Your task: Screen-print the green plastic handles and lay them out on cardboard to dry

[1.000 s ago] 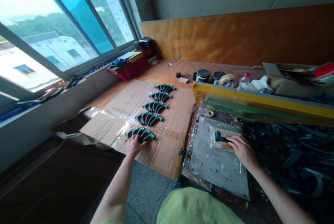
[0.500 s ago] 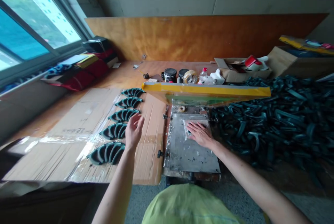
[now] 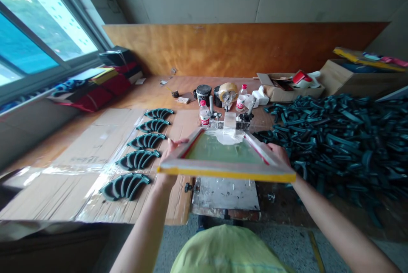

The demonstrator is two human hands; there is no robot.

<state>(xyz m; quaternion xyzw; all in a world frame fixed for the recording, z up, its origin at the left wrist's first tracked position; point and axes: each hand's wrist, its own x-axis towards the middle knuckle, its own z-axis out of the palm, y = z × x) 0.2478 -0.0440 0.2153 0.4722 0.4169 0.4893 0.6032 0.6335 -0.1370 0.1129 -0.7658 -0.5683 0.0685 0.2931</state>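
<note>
Both of my hands grip a screen-printing frame (image 3: 228, 167) with a pale grey rim, yellow tape along its near edge and greenish mesh (image 3: 219, 152). My left hand (image 3: 172, 149) holds the left side, while my right hand (image 3: 280, 153) holds the right side, its fingers partly hidden by the rim. White paste (image 3: 227, 138) lies at the mesh's far end, below a pale upright block (image 3: 230, 121). Under the frame, a grey metal plate (image 3: 226, 196) shows only its near part. The far clamp hardware (image 3: 245, 116) stands behind the frame.
Dark green curved, slatted pieces (image 3: 138, 159) line the cardboard (image 3: 86, 150) at left. A large heap of dark green parts (image 3: 338, 137) lies at right. Behind are red-capped bottles (image 3: 204, 113), a black tub (image 3: 203, 93), a tape roll (image 3: 228, 91) and a cardboard box (image 3: 296, 92).
The frame has come down from its raised position toward me. My right hand left the clear-wrapped piece on the plate, and both hands now hold the frame's sides. The plate's far part is covered.
</note>
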